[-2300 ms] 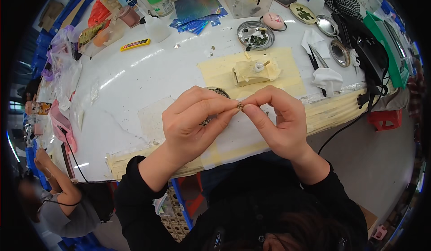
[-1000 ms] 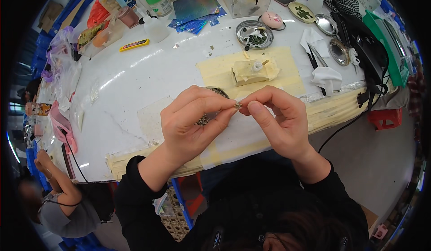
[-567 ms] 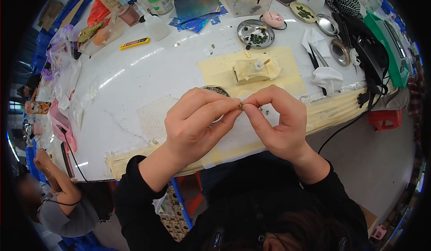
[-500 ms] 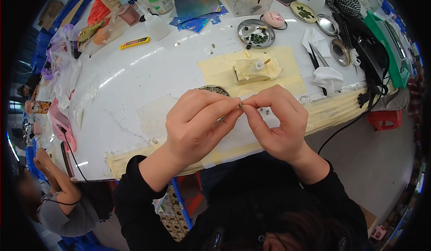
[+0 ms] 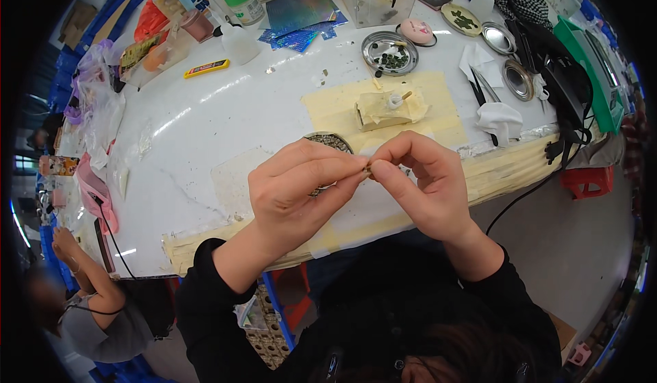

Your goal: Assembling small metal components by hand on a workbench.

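Observation:
My left hand (image 5: 298, 184) and my right hand (image 5: 431, 188) meet fingertip to fingertip above the near edge of the table. Between them they pinch a tiny dark and gold-coloured piece (image 5: 369, 169), too small to name. Partly hidden behind my left hand is a round dish (image 5: 331, 138) full of small greyish bits. Beyond my hands, a block wrapped in cream tape (image 5: 375, 113) sits on yellowish paper (image 5: 328, 104), with a small white pot and a stick on top.
A metal dish (image 5: 390, 53) with dark green pieces lies farther back, beside a pink oval case (image 5: 417, 31). Tweezers (image 5: 484, 85) and white tissue (image 5: 499, 121) are at the right. A yellow box (image 5: 207, 68) and white bottle (image 5: 239, 43) stand left. A person (image 5: 102, 318) sits lower left.
My right fingers have shifted slightly and curl closer around the tiny piece, which shows more now. My left hand has moved a little left and down, uncovering more of the dish behind it.

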Motion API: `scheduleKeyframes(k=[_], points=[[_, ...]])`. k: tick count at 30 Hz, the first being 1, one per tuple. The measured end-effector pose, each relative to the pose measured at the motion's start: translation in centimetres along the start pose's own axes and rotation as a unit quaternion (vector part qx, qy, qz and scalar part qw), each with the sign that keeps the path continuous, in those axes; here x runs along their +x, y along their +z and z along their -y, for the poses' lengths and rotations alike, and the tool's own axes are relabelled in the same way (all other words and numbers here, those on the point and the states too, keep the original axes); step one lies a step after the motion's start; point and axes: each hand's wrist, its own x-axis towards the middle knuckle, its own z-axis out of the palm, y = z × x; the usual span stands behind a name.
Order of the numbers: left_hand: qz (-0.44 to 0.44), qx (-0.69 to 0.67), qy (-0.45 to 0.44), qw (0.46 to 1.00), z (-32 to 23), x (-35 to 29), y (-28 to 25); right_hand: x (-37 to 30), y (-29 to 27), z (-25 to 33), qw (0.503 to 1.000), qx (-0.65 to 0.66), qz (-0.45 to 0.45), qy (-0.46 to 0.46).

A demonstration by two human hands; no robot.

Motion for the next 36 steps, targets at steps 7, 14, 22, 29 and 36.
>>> scheduleKeyframes(k=[7,14,22,29,36], points=[[0.000,-0.036,-0.032,0.999,0.0,0.2,0.0,-0.1,0.0,0.0,0.997,0.055,0.006,0.048],[-0.018,-0.002,-0.040,0.999,-0.1,0.1,0.1,-0.2,0.1,0.1,1.000,0.005,-0.012,-0.009],[-0.001,0.025,0.023,0.999,0.0,0.2,0.0,0.0,-0.2,0.0,0.998,-0.051,-0.009,-0.037],[0.045,0.027,-0.082,0.995,-0.3,0.3,-0.2,0.1,-1.1,0.4,0.981,-0.179,-0.020,-0.067],[-0.023,0.000,-0.151,0.988,1.6,0.4,-1.1,0.3,-4.7,-0.2,0.858,-0.487,0.049,-0.159]])
